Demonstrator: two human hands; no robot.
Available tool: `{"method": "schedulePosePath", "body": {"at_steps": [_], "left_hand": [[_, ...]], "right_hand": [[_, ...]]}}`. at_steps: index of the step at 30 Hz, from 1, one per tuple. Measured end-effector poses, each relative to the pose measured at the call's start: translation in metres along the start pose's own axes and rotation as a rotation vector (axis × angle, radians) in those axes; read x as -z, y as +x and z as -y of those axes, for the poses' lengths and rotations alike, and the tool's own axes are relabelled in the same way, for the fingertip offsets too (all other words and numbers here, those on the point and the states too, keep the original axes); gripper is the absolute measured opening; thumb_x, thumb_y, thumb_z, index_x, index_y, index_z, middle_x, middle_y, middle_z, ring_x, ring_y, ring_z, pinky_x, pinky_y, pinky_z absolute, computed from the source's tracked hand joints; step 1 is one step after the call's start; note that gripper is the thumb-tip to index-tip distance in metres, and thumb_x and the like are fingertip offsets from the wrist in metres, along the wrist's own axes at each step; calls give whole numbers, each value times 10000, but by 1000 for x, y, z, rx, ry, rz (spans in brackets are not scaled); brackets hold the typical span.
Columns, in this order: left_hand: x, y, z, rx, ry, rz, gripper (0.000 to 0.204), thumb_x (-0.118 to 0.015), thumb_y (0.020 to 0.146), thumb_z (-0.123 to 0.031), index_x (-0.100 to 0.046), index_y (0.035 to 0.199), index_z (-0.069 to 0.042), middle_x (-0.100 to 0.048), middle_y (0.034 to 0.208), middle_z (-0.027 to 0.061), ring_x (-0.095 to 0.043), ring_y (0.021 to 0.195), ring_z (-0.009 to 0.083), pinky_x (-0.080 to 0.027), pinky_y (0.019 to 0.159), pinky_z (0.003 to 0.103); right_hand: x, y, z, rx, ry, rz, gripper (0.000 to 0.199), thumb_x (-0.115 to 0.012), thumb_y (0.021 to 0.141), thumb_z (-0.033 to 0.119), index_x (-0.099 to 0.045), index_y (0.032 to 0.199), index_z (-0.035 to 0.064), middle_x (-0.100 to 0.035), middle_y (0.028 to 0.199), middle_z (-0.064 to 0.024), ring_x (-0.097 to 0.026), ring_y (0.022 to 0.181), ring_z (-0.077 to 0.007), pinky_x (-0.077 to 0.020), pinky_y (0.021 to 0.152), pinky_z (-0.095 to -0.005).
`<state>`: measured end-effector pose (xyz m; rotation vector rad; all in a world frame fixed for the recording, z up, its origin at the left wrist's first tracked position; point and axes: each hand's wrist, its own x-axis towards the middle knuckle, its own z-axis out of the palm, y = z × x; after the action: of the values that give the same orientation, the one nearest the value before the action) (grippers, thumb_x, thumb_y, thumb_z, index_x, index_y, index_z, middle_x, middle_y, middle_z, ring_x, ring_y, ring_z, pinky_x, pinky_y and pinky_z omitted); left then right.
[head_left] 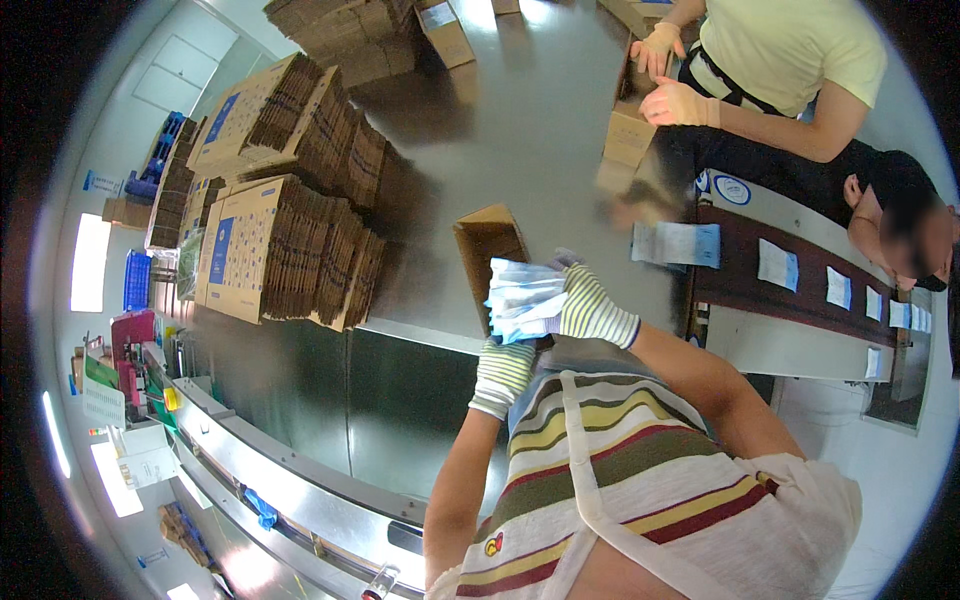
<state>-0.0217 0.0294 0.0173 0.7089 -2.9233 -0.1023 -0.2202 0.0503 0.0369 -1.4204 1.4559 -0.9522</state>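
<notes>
Left hand [503, 376] and right hand [598, 308] are pinching blue-white packets [524, 300] at near side of open carton [488, 240]; flattened cartons [290, 250] are standing left of it

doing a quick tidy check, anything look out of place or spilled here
One thing: a crumpled blue scrap, cloth or film, I can't tell which, sits loose along the metal frame at lower left, looking left behind. No spill is visible.
</notes>
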Motion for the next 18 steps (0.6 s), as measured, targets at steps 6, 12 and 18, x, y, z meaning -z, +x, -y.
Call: {"method": "schedulePosePath", "body": {"at_steps": [6,12,18], "left_hand": [[85,23,-19,-149,-173,-199,253,-630,707,-178,-617,946,-100,-570,724,81,-563,648,258,-450,590,389],[56,103,39,321,-325,308,248,-505,820,-135,-591,1038,-57,-627,978,184,-599,907,346,-475,794,409],[14,129,44,261,-103,894,260,-550,794,-197,-660,998,-79,-611,1080,168,-584,1018,312,-484,828,398]], "right_hand": [[-12,15,-41,-89,-586,-92,674,-737,626,427,-544,1155,57,-546,1142,-194,-426,1184,-338,-186,1081,-493],[10,11,36,102,-1136,364,672,-733,599,446,-553,1114,53,-519,1230,-131,-381,1240,-304,-118,1067,-594],[20,-32,30,216,-647,174,842,-734,594,310,-372,1301,30,-400,1335,-167,-341,1261,-339,-179,1096,-466]]}}
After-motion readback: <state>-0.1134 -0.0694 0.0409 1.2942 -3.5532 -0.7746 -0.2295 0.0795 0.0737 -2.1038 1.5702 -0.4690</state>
